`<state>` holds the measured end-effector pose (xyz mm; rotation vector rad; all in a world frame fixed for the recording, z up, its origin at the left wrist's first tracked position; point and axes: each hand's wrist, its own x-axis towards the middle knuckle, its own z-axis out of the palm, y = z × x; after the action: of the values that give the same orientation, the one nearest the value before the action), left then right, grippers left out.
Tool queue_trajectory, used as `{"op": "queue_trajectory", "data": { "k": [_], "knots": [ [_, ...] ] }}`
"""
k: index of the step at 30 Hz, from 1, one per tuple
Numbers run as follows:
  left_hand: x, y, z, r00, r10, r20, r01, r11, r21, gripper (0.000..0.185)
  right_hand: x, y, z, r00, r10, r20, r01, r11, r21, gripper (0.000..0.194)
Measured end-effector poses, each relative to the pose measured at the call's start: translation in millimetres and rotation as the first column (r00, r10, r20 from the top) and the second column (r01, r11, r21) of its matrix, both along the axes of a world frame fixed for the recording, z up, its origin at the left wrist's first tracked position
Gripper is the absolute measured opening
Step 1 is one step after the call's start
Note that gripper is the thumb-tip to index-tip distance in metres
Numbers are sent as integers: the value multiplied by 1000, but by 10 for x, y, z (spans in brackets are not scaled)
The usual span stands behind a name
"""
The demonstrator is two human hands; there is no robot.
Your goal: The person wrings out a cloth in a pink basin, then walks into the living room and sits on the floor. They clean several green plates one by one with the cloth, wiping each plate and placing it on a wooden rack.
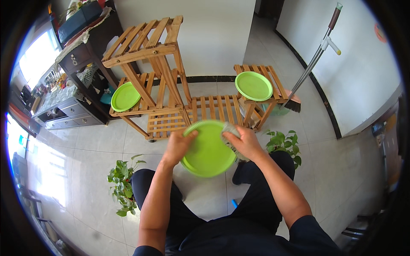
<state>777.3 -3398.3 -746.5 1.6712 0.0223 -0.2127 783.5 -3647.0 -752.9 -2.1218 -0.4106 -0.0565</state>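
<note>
A round green plastic plant saucer (209,153) is held up in front of my knees, its inside facing me. My left hand (178,144) grips its left rim, the thumb over the edge. In my right hand (245,142) is a crumpled greyish cloth (231,129), pressed on the saucer's right rim; part of the cloth hangs below the fingers. Two similar saucers lie on a slatted wooden plant stand: the left saucer (126,97) on the lower left shelf, the right saucer (254,85) on the low right platform.
The wooden plant stand (166,110) rises just ahead, its tall top shelf to the left. Leafy potted plants flank me, the left plant (123,185) and the right plant (283,144). A broom (293,105) and a long metal handle (315,62) lean by the right wall. Dark cabinets (73,112) stand left.
</note>
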Motion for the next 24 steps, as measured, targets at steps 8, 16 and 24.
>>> {"op": "queue_trajectory", "data": {
  "k": [8,16,24],
  "knots": [
    [-19,-71,-230,955,293,-36,-290,907,-307,35,18,31,-168,992,-117,-52,128,937,325,28],
    [-80,-30,-8,903,-425,68,388,872,298,28,-142,79,172,913,255,318,-125,918,-377,44],
    [-47,30,-143,981,179,-74,-192,951,-244,23,-99,7,-190,972,-77,-222,124,970,208,31]
  ]
}}
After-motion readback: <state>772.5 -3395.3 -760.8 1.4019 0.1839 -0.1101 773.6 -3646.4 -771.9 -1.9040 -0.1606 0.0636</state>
